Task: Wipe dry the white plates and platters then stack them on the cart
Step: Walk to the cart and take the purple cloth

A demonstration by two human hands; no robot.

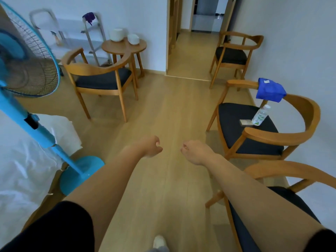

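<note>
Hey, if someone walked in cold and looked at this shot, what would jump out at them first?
Probably the two bare forearms stretched forward over the wooden floor, the left hand and right hand loosely curled and holding nothing. Next, the bright blue standing fan at the left edge and the blue cloth draped over a chair's backrest on the right. Far back, white stacked dishes sit on a small round table.
</note>
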